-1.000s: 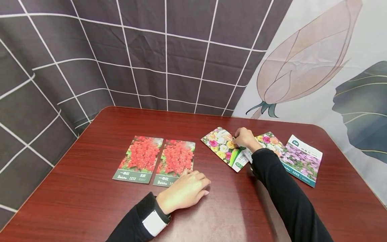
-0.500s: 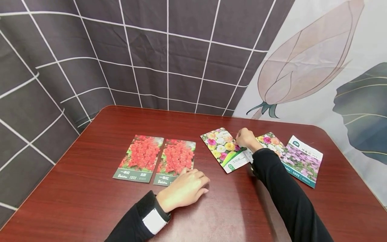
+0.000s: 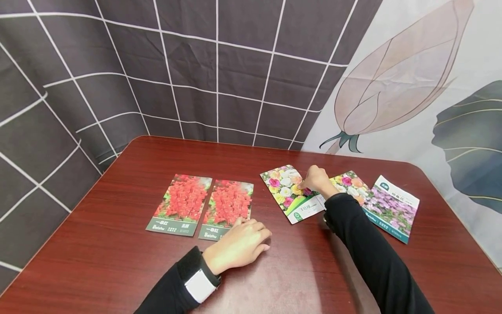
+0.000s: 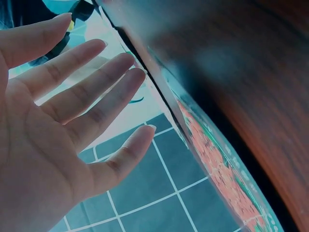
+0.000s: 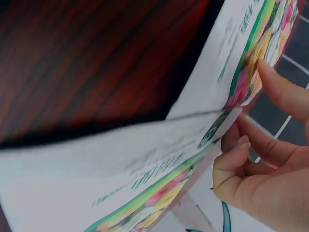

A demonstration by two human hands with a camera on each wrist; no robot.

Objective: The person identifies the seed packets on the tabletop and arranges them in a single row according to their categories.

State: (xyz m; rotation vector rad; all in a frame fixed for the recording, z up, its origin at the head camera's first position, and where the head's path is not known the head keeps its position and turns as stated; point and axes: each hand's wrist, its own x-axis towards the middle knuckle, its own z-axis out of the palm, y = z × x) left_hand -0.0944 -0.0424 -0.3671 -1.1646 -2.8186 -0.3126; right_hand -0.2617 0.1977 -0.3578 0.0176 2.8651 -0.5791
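My right hand [image 3: 318, 179] pinches the right edge of a flower seed packet [image 3: 284, 185] printed with mixed yellow, white and pink blooms. In the right wrist view one digit [image 5: 282, 87] lies on its printed face, with the other fingers bent at its corner. A similar packet [image 3: 348, 181] is partly hidden behind my right wrist. Palm down near the table, my left hand [image 3: 240, 245] is relaxed and overlaps the lower corner of a red-flower seed packet [image 3: 230, 203]. Its fingers [image 4: 87, 108] are spread and hold nothing in the left wrist view.
Another red-flower packet [image 3: 182, 203] lies just left of the first. At the right, a purple-flower packet [image 3: 394, 207] overlaps the second mixed-bloom one. The brown table [image 3: 117, 253] meets a grid-patterned cloth [image 3: 243, 74] behind it.
The mixed-bloom packet at my right hand has turned a little, its lower end swinging left and showing more of its white label. My left hand has stayed in place.
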